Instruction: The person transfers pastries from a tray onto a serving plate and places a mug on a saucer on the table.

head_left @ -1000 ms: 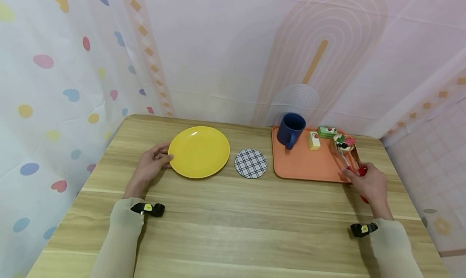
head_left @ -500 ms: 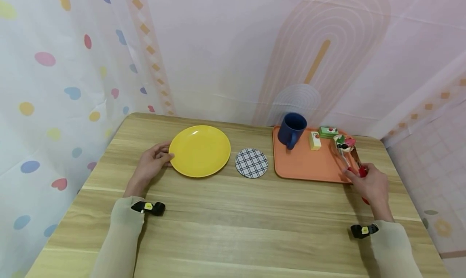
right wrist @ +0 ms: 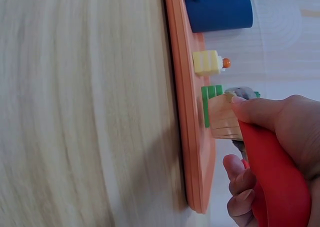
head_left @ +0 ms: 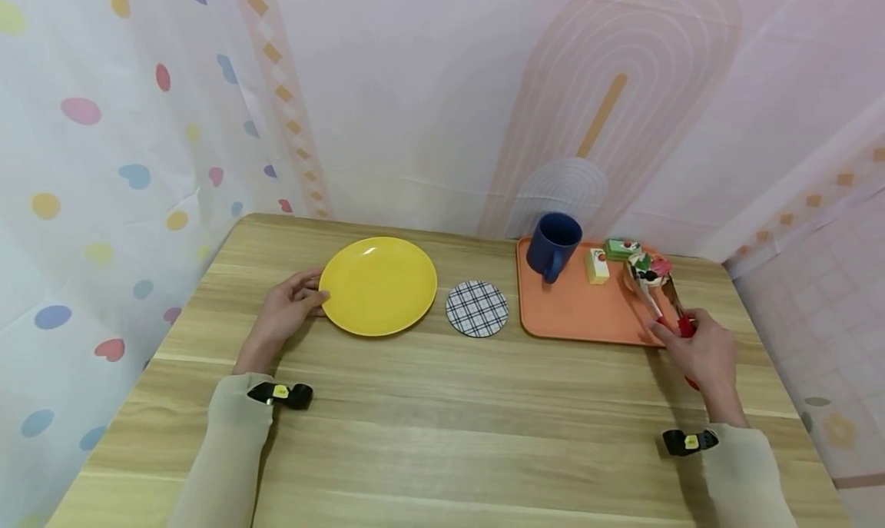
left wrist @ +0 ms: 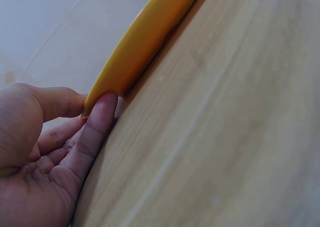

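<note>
In the head view my left hand (head_left: pixel 289 307) pinches the left rim of a round yellow plate (head_left: pixel 379 286). The left wrist view has the plate's edge (left wrist: pixel 135 52) between thumb and finger, close over the wood. My right hand (head_left: pixel 701 351) grips red-handled tongs (head_left: pixel 684 327) at the tray's right end. Between the tongs' tips sits a toy fruit-topped tart (head_left: pixel 650 269) with a tan cup-shaped base (right wrist: pixel 224 118). It overlaps the right part of the orange tray (head_left: pixel 574 313). Beside it on the tray are a yellow toy cake slice (head_left: pixel 597 267) and a green one (head_left: pixel 622 249).
A dark blue mug (head_left: pixel 553 247) stands at the tray's back left corner. Between plate and tray lies a round checked coaster (head_left: pixel 477 309). The wooden table (head_left: pixel 442 436) meets a patterned cloth backdrop (head_left: pixel 415 128) at its far edge.
The tart in the tongs has shifted slightly left over the tray. My left hand and the plate stay in place.
</note>
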`<state>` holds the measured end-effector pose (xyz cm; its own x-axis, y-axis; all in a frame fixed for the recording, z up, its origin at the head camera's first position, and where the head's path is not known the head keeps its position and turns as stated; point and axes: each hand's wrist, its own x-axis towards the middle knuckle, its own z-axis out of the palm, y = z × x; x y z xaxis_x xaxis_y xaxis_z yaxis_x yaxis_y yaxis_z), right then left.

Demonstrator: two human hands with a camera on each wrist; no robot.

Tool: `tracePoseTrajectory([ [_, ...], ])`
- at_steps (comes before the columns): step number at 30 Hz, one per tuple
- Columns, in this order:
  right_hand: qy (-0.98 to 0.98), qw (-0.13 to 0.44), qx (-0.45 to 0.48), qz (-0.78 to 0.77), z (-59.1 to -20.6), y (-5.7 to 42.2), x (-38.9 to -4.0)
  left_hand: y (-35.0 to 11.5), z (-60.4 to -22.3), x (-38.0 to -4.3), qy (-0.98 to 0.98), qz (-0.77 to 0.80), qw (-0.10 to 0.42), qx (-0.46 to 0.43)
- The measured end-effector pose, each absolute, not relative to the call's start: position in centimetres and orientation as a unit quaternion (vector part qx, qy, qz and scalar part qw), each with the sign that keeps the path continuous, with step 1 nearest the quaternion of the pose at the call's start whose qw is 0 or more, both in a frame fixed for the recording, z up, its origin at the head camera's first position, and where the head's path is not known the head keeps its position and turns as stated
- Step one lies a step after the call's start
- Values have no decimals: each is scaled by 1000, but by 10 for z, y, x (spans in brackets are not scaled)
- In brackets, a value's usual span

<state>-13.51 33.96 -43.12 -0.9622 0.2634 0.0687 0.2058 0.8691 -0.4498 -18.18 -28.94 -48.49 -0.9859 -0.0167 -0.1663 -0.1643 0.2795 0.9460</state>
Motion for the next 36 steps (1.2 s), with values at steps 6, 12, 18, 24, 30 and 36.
tracePoseTrajectory([
  [6, -964, 60, -125, 226, -429, 336, -133, -289, -483, -181, 799, 596, 61, -57],
  [12, -963, 70, -114, 232, -426, 334, -131, -289, -482, -181, 797, 600, 54, -50],
  [18, -963, 88, -96, 236, -422, 330, -125, -288, -482, -181, 800, 595, 53, -47],
  [24, -962, 104, -83, 237, -420, 325, -122, -288, -483, -180, 801, 595, 54, -43],
  [30, -961, 111, -76, 242, -417, 319, -119, -289, -482, -180, 800, 597, 54, -43],
  [36, -960, 107, -74, 249, -415, 311, -115, -288, -481, -180, 800, 596, 54, -46],
])
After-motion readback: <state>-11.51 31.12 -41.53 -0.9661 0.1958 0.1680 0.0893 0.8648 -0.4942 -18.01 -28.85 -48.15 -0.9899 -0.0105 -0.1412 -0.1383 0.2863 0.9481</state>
